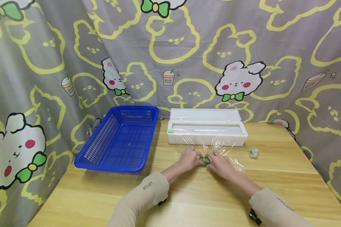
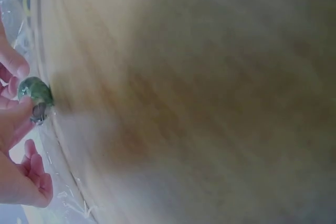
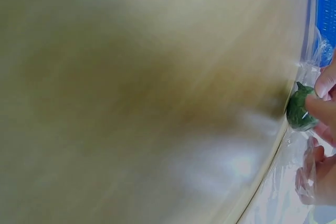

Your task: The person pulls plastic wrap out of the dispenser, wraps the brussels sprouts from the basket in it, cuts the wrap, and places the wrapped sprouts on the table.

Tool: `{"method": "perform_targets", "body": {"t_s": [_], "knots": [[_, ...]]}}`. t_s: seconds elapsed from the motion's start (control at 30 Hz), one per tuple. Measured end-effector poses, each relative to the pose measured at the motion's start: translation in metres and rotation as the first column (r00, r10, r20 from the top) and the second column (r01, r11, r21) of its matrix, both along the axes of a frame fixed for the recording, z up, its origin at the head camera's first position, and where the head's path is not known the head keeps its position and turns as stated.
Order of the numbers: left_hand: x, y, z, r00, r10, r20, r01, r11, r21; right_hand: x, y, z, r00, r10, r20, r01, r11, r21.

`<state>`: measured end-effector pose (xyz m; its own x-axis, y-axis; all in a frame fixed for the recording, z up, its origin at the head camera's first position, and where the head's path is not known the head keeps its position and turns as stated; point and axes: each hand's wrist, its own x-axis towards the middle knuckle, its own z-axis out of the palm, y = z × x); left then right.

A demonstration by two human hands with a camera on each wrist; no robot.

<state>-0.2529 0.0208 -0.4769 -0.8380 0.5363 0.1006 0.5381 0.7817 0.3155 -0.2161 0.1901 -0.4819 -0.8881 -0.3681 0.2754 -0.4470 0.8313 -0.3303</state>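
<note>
In the head view, a small dark-green bundle (image 1: 205, 160) with a shiny plastic surface lies between the two hands in front of a white cling film box. Clear cling film (image 1: 207, 147) runs from the box towards the bundle in gathered creases. My left hand (image 1: 188, 158) pinches the bundle from the left, and my right hand (image 1: 221, 165) from the right. Close up in the right wrist view, thumbs press the green bundle (image 3: 300, 109), with film around the fingers. The left wrist view shows a greyish end on the bundle (image 2: 35, 93). What is inside cannot be made out.
The white cling film box (image 1: 206, 139) stands behind the hands, lid raised, roll visible, a light-green piece at its left end. A blue plastic basket (image 1: 125, 143) sits at the left. Right of the box lies a small crumpled pale-green wrapped lump (image 1: 254, 153). A patterned curtain hangs behind.
</note>
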Motion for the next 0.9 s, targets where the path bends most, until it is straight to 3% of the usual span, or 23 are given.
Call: {"method": "perform_targets", "body": {"t_s": [0.23, 0.47, 0.7, 0.9], "knots": [[-0.002, -0.001, -0.003, 0.999, 0.034, 0.033, -0.035, 0.999, 0.014, -0.006, -0.007, 0.003, 0.999, -0.033, -0.010, 0.033, 0.999, 0.042], [-0.001, -0.001, -0.003, 0.997, 0.077, 0.009, -0.077, 0.995, 0.068, -0.010, -0.011, 0.005, 0.998, -0.050, 0.032, 0.048, 0.996, 0.071], [-0.003, 0.004, -0.002, 0.996, 0.086, -0.015, -0.086, 0.996, 0.017, -0.016, -0.009, 0.004, 0.998, -0.053, 0.039, 0.049, 0.994, 0.094], [-0.007, 0.007, -0.004, 0.994, 0.104, -0.041, -0.105, 0.994, -0.012, -0.018, -0.007, 0.000, 0.997, -0.043, 0.062, 0.039, 0.998, 0.053]]}}
